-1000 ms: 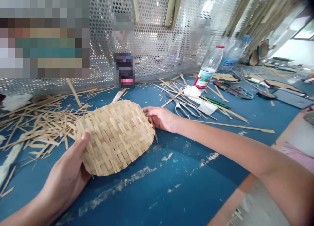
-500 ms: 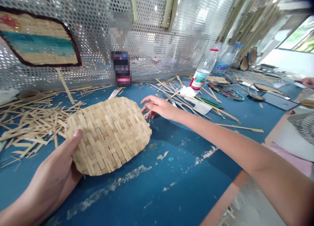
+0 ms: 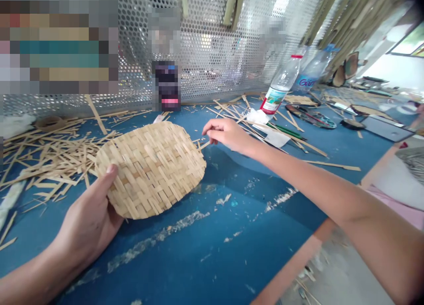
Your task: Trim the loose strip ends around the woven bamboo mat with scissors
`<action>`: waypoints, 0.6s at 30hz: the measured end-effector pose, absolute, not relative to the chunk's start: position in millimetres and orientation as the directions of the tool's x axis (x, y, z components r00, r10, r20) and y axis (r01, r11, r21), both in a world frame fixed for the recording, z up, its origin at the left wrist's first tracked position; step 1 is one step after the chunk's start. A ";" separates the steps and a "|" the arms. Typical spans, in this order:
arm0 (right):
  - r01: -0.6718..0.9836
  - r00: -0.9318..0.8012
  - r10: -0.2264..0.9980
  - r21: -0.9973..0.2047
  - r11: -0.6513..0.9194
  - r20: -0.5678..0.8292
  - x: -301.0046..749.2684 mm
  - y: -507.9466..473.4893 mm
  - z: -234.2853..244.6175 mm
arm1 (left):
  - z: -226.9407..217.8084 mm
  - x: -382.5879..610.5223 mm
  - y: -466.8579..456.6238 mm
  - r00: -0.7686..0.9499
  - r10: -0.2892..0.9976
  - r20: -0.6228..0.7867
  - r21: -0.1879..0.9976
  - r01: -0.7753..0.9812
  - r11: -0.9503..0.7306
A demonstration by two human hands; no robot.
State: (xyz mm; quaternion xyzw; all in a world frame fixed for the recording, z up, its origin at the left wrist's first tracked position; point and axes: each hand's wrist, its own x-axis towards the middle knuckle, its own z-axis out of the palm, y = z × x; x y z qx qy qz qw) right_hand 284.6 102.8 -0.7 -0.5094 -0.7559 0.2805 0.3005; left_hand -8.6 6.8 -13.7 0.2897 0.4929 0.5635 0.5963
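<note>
My left hand (image 3: 91, 212) grips the left end of a woven mat (image 3: 155, 170), thumb on top and fingers beneath. The mat is made of flat pale strips, has rounded corners and is tilted up above the blue table. Just beyond its right edge is my right hand (image 3: 225, 135), with fingers curled and drawn together. A short pale strip (image 3: 204, 145) lies between the mat's edge and those fingertips; I cannot tell if they pinch it.
Loose strips (image 3: 62, 159) pile up at left beside a tape roll (image 3: 49, 123). A phone (image 3: 169, 86) leans on the perforated metal screen (image 3: 215, 66). A red-capped bottle (image 3: 276, 93), green pencils (image 3: 288, 131) and white paper (image 3: 273, 136) sit at right. A person's clothing (image 3: 410, 181) shows far right.
My right hand has moved slightly right and away from the mat, and its spread fingers have closed together. The left hand and mat sit slightly higher and further right in view.
</note>
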 end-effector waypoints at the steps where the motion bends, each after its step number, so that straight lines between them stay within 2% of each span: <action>1: 0.721 -0.273 0.951 -0.624 0.301 0.143 294.8 104.6 8.2 | -12.3 -7.8 6.9 -0.116 0.961 -0.251 0.901 -0.392 0.188; 3: 0.926 -0.182 0.983 -0.333 0.179 0.022 320.8 106.5 25.0 | -10.0 -6.9 6.7 -0.095 0.971 -0.218 0.900 -0.406 0.162; 4: 0.975 -0.109 0.993 -0.200 0.096 -0.055 334.6 105.6 31.1 | -9.2 -7.0 6.5 -0.079 0.976 -0.202 0.898 -0.413 0.152; 5: 0.995 -0.036 0.992 -0.099 0.024 -0.122 347.5 103.4 34.7 | -8.8 -7.4 6.3 -0.067 0.979 -0.190 0.896 -0.420 0.145; 6: 0.998 -0.003 0.985 -0.058 -0.007 -0.174 358.5 100.0 35.2 | -8.7 -8.3 6.3 -0.055 0.981 -0.188 0.892 -0.427 0.147; 8: 0.993 -0.009 0.973 -0.119 -0.018 -0.230 372.6 91.6 27.4 | -9.0 -10.4 6.5 -0.025 0.978 -0.207 0.882 -0.437 0.175; 9: 0.989 0.001 0.982 -0.145 -0.029 -0.188 375.5 87.8 20.3 | -9.3 -11.5 6.8 -0.013 0.977 -0.214 0.879 -0.438 0.187; 12: 0.994 0.050 0.998 -0.095 -0.052 -0.028 373.5 81.7 -0.2 | -10.2 -13.9 7.6 0.010 0.982 -0.190 0.880 -0.443 0.174; 15: 0.993 0.088 0.994 -0.069 -0.093 -0.063 371.0 83.4 -4.6 | -11.8 -15.7 7.8 0.011 0.990 -0.137 0.880 -0.458 0.127; 16: 0.985 0.115 0.989 -0.120 -0.126 -0.089 372.5 85.0 -2.3 | -12.7 -16.3 7.9 0.016 0.992 -0.126 0.879 -0.463 0.119; 18: 0.911 0.169 0.974 -0.352 -0.213 -0.152 378.6 88.1 5.1 | -14.5 -17.6 8.2 0.019 0.993 -0.120 0.872 -0.475 0.115</action>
